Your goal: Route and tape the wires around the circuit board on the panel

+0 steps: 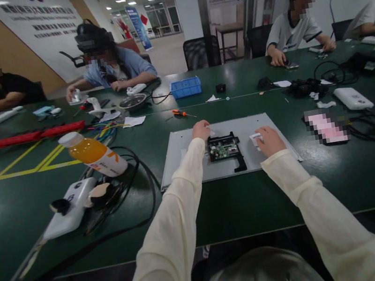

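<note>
A pale grey flat panel (255, 164) lies on the table in front of me. On its middle sits a black bracket (240, 163) with a green circuit board (223, 149) inside it. My left hand (201, 130) is at the panel's far edge, just left of the bracket's upper corner. Its fingers are bent and closed, and a small pale, see-through bit shows beside them; what they grip is too small to name. To the right of the bracket, my right hand (270, 140) has its fingers closed on a small white piece (254, 139) over the panel.
An orange screwdriver (179, 113) and a blue basket (185, 87) lie beyond the panel. At left are a juice bottle (95, 154), a white device (72, 208) and black cables. A phone (326, 126) and a white case (353, 98) are at right. Several people sit across the table.
</note>
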`<state>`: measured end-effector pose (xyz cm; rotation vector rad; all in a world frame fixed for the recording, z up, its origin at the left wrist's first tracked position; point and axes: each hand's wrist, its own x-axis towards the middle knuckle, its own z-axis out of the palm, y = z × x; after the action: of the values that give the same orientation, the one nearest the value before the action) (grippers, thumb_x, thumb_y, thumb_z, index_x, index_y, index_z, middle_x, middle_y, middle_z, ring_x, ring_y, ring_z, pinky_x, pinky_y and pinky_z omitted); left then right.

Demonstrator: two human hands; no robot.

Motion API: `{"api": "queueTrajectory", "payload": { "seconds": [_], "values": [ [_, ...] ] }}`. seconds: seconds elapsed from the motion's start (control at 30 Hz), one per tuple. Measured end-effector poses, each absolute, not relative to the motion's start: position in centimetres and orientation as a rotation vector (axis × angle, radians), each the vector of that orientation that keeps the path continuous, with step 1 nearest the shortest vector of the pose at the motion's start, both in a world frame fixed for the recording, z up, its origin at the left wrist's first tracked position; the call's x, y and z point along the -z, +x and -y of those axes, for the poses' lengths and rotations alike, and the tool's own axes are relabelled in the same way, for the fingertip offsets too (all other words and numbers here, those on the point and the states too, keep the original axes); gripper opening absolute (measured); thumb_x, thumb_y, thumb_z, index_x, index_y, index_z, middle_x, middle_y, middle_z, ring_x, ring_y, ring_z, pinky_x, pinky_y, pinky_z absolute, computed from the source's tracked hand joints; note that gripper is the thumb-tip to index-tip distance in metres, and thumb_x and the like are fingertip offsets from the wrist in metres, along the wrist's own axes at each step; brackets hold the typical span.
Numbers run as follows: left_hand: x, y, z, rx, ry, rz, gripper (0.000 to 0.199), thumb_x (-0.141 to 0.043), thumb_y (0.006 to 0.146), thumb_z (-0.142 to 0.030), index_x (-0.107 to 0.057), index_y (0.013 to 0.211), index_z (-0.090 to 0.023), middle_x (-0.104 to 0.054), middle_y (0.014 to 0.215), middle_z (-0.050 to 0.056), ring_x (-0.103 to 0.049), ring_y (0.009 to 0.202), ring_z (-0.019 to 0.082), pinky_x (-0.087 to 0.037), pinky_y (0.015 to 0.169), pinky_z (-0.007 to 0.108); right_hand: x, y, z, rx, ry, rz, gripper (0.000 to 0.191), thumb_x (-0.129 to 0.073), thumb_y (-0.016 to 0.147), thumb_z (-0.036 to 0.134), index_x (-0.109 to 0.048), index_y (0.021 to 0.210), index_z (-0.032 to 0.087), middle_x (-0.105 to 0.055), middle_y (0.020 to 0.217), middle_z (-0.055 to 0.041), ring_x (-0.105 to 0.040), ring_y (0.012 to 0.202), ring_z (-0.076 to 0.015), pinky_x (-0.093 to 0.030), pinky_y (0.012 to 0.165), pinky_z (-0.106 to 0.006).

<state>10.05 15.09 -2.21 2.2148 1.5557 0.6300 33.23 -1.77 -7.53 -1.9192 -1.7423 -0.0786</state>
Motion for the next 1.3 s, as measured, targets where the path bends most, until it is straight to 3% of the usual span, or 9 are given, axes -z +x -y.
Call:
{"api": "queueTrajectory", "payload": {
  "seconds": [0.23, 0.57, 0.83, 1.13, 1.3],
  "values": [
    [2.0, 9.5, -9.4, -0.753, 2.430, -1.354, 0.026, -0.048, 0.082, -0.016, -0.059, 0.106, -0.016, -0.059, 0.107, 0.009, -0.055, 0.105, 0.020, -0.042, 0.097, 0.035, 8.0, 33.5, 1.7, 0.048, -1.909, 1.769, 0.033, -0.046, 0.081, 0.015, -0.060, 0.110, 0.014, -0.058, 0.111, -0.0141, -0.051, 0.104, -0.0264, -0.040, 0.093, -0.040],
    [3.5, 8.0, -2.0, -0.778, 2.650, -1.400, 0.047, -0.045, 0.089, -0.030, -0.036, 0.133, -0.016, -0.039, 0.139, 0.015, -0.037, 0.129, 0.026, -0.034, 0.104, 0.044, 8.5, 33.0, 1.5, -0.043, -1.802, 1.747, 0.028, -0.053, 0.078, 0.018, -0.063, 0.103, 0.015, -0.063, 0.103, -0.0112, -0.055, 0.099, -0.0230, -0.041, 0.093, -0.038],
    [5.1, 7.4, -2.5, -0.671, 2.627, -1.414, 0.047, -0.039, 0.091, -0.039, -0.038, 0.132, -0.015, -0.036, 0.142, 0.015, -0.037, 0.130, 0.025, -0.033, 0.106, 0.042, 8.4, 33.3, 1.5, -0.153, -1.809, 1.662, 0.027, -0.056, 0.075, 0.017, -0.066, 0.100, 0.019, -0.064, 0.090, -0.0053, -0.058, 0.074, -0.0149, -0.047, 0.077, -0.030],
    [4.4, 7.6, -1.9, -0.646, 2.708, -1.407, 0.044, -0.039, 0.091, -0.038, -0.040, 0.130, -0.018, -0.035, 0.144, 0.014, -0.033, 0.133, 0.025, -0.032, 0.107, 0.043, 7.7, 33.8, 1.8, -0.179, -1.879, 1.601, 0.017, -0.058, 0.073, 0.020, -0.070, 0.086, 0.021, -0.068, 0.078, -0.0033, -0.062, 0.068, -0.0151, -0.050, 0.071, -0.030],
    [4.0, 8.0, -1.3, -0.655, 2.751, -1.356, 0.037, -0.036, 0.092, -0.029, -0.043, 0.128, -0.020, -0.038, 0.142, 0.010, -0.030, 0.135, 0.023, -0.031, 0.108, 0.044, 6.9, 32.7, 2.2, -0.526, -1.704, 1.313, 0.017, -0.061, 0.071, 0.025, -0.070, 0.084, 0.019, -0.069, 0.073, -0.0032, -0.065, 0.063, -0.0153, -0.055, 0.060, -0.028]
  ]
}}
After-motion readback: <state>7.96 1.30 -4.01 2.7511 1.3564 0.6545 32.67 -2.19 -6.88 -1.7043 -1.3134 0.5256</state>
